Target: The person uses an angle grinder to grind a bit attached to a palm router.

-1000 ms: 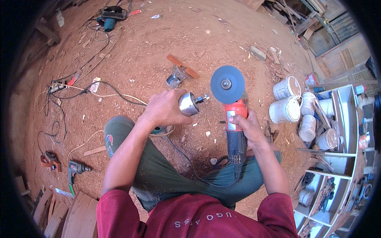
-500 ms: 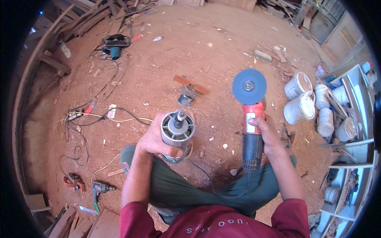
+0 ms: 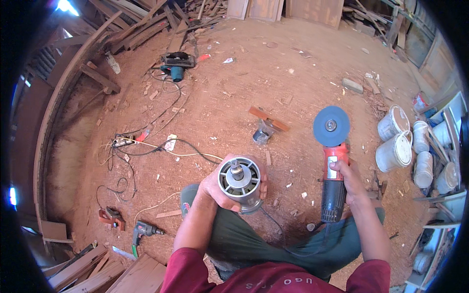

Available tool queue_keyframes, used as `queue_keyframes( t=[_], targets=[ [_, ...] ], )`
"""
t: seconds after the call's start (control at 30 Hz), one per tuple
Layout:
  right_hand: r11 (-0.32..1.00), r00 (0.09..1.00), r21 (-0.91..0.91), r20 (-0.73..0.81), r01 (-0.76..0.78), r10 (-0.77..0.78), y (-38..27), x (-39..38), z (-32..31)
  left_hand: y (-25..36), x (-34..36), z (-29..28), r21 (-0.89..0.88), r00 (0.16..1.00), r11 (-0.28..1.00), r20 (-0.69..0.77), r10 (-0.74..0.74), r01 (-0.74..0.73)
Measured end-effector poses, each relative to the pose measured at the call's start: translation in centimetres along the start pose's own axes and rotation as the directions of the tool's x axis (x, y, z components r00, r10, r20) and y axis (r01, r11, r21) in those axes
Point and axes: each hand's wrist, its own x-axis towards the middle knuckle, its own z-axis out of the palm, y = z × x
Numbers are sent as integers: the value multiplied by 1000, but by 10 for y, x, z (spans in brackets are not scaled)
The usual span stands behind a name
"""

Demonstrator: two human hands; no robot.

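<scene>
My left hand is wrapped round the silver metal housing of a router motor. Its spindle and collet point up toward me, and a spoked ring surrounds them. My right hand grips an angle grinder with a red head and a black body. A blue-grey disc sits at the grinder's far end, facing up. Both tools are held above my bent legs, apart from each other. On the ground beyond them lies a small clear-and-dark piece, perhaps a router base, against a reddish wooden strip.
Ahead on the left lies a circular saw; a drill and a red planer lie nearer. Cables trail across the dusty ground. White buckets stand at right beside a shelf. Planks are stacked at lower left.
The whole view has shifted, so the scene sits further right and lower. The router motor has turned slightly, its spindle end facing me more. Both hands keep their holds.
</scene>
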Motion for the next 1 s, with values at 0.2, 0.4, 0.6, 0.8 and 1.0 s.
queue_keyframes(
  t=[0.2, 0.4, 0.6, 0.8, 1.0],
  targets=[
    [1000, 1000, -1, -23, -16, 16, 0, 0, 2, 3, -1, -1, 69, 997, 996, 59, 49, -53],
    [1000, 1000, 9, -19, -5, 5, 2, 1, 2, 2, 0, 4, 42, 996, 997, 51, 69, -71],
    [1000, 1000, 23, 8, 13, -13, 5, 3, 1, 0, 0, 4, -1, 997, 998, 44, 69, -69],
    [999, 999, 5, -8, 46, -46, 4, 0, -2, 6, 8, 3, 397, 946, 894, -316, -78, 206],
    [993, 994, -60, 31, 102, -100, -5, -12, 2, -20, 30, 6, 762, 793, 351, -604, 81, 544]
  ],
)
